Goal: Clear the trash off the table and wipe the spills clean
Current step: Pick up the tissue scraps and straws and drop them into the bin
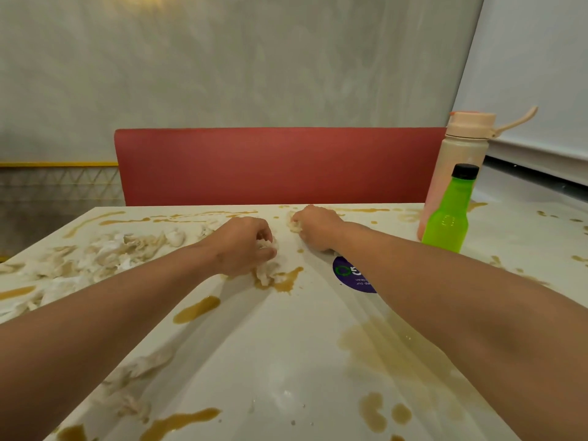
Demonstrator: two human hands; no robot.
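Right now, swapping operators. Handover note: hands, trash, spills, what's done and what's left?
Left hand: grips a wad of soggy white tissue at table centre.
Right hand: grips another damp tissue wad near the far edge.
Heap of stained, torn tissue scraps lies on the left side; more shreds near left front.
Brown liquid puddles spread across the white table.
Green plastic bottle and beige flask stand at right.
Done: little visible. Left: nearly all the trash and spills.

sticker (348,276) half hidden, print unreadable
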